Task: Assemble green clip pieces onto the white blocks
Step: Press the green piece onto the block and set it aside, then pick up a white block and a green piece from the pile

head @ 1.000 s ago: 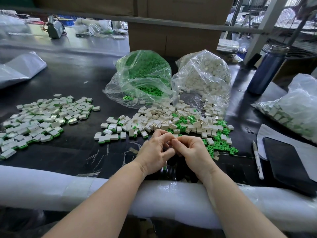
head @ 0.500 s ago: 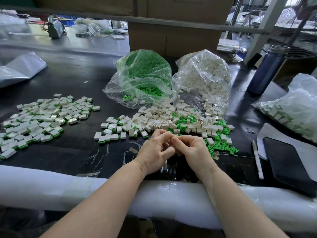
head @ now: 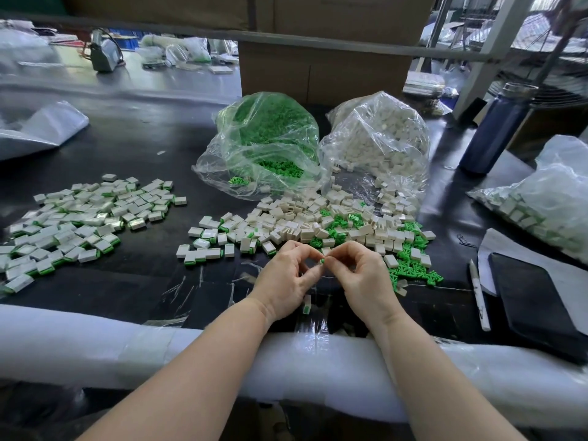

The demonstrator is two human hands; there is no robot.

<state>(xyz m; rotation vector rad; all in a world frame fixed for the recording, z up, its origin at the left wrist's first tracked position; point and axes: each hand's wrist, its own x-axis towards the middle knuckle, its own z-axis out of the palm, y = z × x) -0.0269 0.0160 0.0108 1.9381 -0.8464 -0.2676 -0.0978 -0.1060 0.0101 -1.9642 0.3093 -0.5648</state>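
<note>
A small green clip piece (head: 322, 260) sits pinched between the fingertips of both hands, just above the black counter (head: 143, 281) and in front of the loose heap of white blocks (head: 305, 218) mixed with green clips. The left hand (head: 286, 281) has its fingers (head: 313, 253) curled, thumb and forefinger closing on the piece from the left; whether a white block is also held there is too small to tell. The right hand (head: 366, 278) mirrors it, fingers bent inward and its thumb and forefinger nipping the same piece from the right. One finished block (head: 307, 304) with a green edge lies on the counter just below the left palm. A pile of finished blocks (head: 79, 224) lies well apart to the left. Behind the heap stand a clear bag of green clips (head: 264, 144) and, touching it, a bag of white blocks (head: 378, 141).
</note>
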